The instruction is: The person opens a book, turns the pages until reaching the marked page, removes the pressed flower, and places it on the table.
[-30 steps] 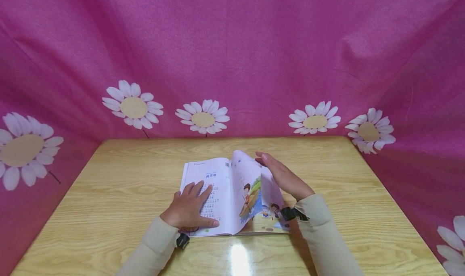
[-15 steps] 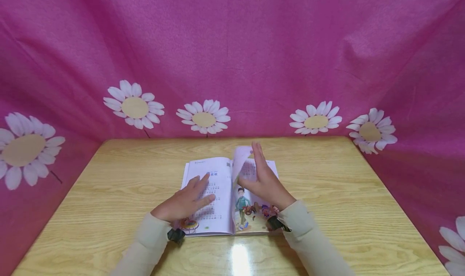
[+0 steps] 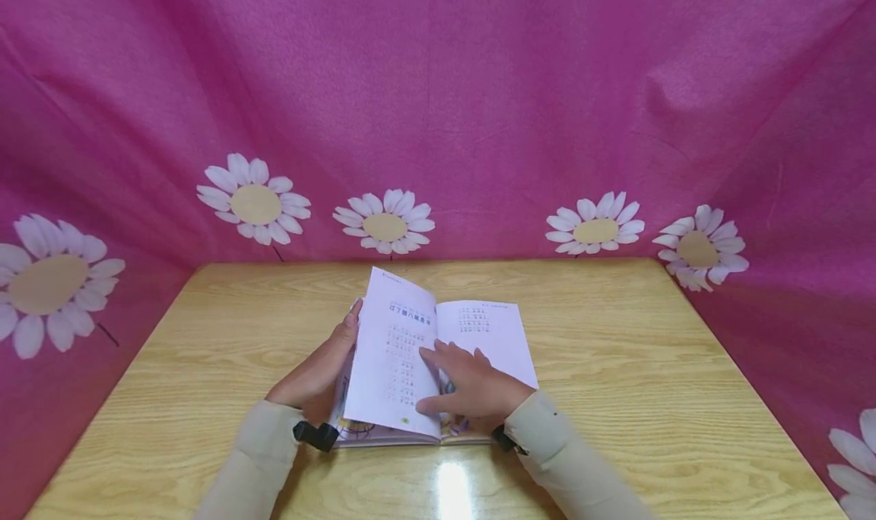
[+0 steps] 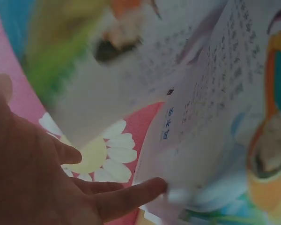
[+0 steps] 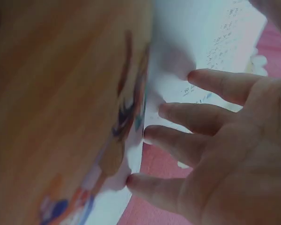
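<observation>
An open picture book (image 3: 509, 341) lies on the wooden table. One page (image 3: 383, 368) stands raised and tilted over the book's left side, its text facing up in the head view. My left hand (image 3: 318, 368) is upright at that page's outer edge, fingers extended and partly behind it; in the left wrist view one fingertip meets the printed paper below. My right hand (image 3: 472, 387) is spread near the spine. Its fingertips (image 5: 194, 76) touch the paper in the right wrist view. The raised page hides most of the left-hand page beneath.
The wooden table (image 3: 616, 337) extends around the book on all sides. A pink cloth (image 3: 479, 125) with printed white daisies hangs behind the table and along both sides. Black straps (image 3: 316, 435) circle the wrists below beige sleeves.
The page has swung from the right side over to the left. My right hand has followed it leftward to the spine, while my left hand has come off the text to the page's outer edge.
</observation>
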Tool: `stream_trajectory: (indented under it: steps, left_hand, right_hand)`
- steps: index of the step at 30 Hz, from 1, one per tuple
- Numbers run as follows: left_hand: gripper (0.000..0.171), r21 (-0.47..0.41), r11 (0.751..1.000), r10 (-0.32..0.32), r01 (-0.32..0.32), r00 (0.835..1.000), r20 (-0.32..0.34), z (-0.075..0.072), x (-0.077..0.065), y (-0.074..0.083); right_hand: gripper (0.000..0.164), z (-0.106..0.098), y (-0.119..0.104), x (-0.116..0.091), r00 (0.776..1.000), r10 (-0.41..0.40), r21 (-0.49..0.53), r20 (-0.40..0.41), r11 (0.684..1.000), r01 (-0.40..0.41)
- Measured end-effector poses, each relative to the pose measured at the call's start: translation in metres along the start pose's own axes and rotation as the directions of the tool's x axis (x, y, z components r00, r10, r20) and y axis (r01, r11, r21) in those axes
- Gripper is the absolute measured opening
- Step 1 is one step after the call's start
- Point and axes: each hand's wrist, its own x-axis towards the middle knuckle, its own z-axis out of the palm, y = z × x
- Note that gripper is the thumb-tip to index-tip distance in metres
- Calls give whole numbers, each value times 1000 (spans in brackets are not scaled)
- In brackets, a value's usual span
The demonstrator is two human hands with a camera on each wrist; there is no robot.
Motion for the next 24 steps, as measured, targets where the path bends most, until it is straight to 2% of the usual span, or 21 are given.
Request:
stream_trajectory:
  steps: [1,3,5,7,9,15,21,24]
  left_hand:
    - [64,37,994,-101,101,995,-6,1,-10,27]
    - [66,104,978,-182,182,983,-9,3,-23,67]
    - [67,143,965,-218,220,976,-30,4,-29,91]
    - [67,187,949,-247,253,968,-56,5,-30,101]
    - [69,214,940,-258,266,964,-66,5,-31,105]
    - [76,281,915,-285,288,957,-54,6,-31,106]
    - [89,384,891,-263,243,965,-2,14,-34,113]
    - [94,421,888,-223,186,974,39,20,-34,112]
  right_hand:
    - [88,2,-1,0,1000,11,-20,6,1000,-11]
    - [90,6,-2,0,999,32,-58,7,998,-31]
    - [91,9,-4,0,999,45,-92,1,995,-45]
    - [91,11,-6,0,999,49,-126,-8,991,-50]
    - [91,13,-7,1,999,51,-149,-15,987,-52]
    - [91,18,-7,3,999,45,-202,-29,978,-50]
    - [90,20,-7,5,999,24,-239,-42,970,-33]
    - [89,20,-7,6,999,16,-265,-45,964,-27]
